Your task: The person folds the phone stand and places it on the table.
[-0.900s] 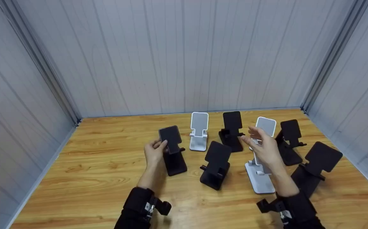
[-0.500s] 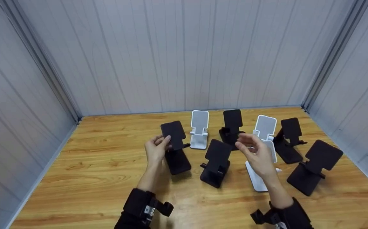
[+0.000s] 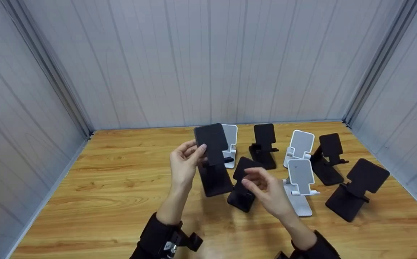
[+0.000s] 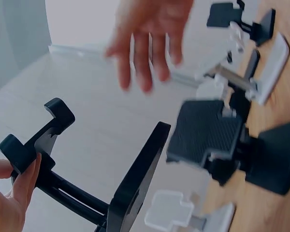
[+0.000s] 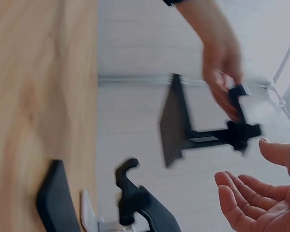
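My left hand [image 3: 184, 167] pinches the upper plate of a black phone stand [image 3: 214, 144], thumb on its front and fingers behind. In the right wrist view that phone stand [image 5: 203, 135] hangs in the air, its base off the table. My right hand [image 3: 268, 190] hovers to the right, fingers loosely bent and holding nothing, in front of another black phone stand [image 3: 242, 201] that it partly hides. The right wrist view shows the right hand [image 5: 261, 198] spread near the held stand, apart from it. Part of a white phone stand [image 3: 232, 138] is covered by the held one.
Several other stands stand on the wooden table [image 3: 115, 187]: a black one [image 3: 264, 144] at the back, two white ones, the nearer white stand [image 3: 300, 180] and the farther white stand [image 3: 302, 142], and black stands [image 3: 359, 187] at right. A panelled wall [image 3: 208, 64] closes the back.
My left hand has lifted the black phone stand off the table and brought it right and toward me. The right hand has moved left, away from the white stands, toward the held one.
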Demonstrator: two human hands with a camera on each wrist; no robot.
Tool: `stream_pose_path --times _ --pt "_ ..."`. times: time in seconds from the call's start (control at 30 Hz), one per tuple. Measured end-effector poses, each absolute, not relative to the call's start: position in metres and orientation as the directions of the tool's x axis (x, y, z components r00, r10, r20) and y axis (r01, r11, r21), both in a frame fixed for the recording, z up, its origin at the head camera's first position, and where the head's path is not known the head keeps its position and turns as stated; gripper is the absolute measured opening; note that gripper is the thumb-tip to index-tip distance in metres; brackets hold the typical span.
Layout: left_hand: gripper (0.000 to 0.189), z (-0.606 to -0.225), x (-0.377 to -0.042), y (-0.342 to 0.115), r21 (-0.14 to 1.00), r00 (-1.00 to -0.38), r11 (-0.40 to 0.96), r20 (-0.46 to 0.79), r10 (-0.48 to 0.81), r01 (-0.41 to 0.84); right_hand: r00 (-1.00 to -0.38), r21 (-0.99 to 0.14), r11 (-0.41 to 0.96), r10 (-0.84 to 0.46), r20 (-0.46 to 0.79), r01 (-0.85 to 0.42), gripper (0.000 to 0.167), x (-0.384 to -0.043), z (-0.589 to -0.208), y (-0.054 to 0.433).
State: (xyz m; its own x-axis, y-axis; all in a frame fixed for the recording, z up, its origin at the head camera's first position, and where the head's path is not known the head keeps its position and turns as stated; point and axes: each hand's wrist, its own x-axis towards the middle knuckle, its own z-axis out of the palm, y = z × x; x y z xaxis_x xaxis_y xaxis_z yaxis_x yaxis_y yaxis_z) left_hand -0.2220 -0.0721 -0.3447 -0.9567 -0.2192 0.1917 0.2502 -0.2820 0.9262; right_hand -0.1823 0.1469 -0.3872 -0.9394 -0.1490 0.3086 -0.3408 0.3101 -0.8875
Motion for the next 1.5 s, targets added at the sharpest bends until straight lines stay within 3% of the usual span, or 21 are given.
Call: stream_pose_path --times 0.2,0.4,0.73,1.07,1.5 --pt "0.025 -0.338 -0.211 -0.06 0.903 -0.961 -0.336 0.228 -0.155 0.269 -0.941 -0.943 0.221 -0.286 0.183 -0.251 0.041 -0.184 -0.396 0.143" --pt "0.024 -0.336 -0.202 -0.051 0.896 -0.961 -0.348 0.251 -0.117 0.276 -0.926 -0.994 0.073 -0.375 0.043 -0.076 0.056 -0.187 -0.397 0.144" --pt "0.026 -0.339 -0.191 -0.04 0.882 -0.956 -0.372 0.289 -0.058 0.29 -0.916 -0.992 -0.072 -0.397 -0.063 0.1 0.042 -0.19 -0.402 0.143" --pt "0.052 -0.34 -0.184 -0.041 0.924 -0.943 -0.195 0.332 -0.015 0.329 -0.902 -0.986 -0.111 -0.427 -0.063 0.121 0.034 -0.19 -0.407 0.142" --pt "0.045 -0.349 -0.185 -0.04 0.923 -0.934 -0.142 0.352 -0.058 0.357 -0.915 -0.979 -0.129 -0.393 -0.097 0.159 0.039 -0.189 -0.408 0.141"
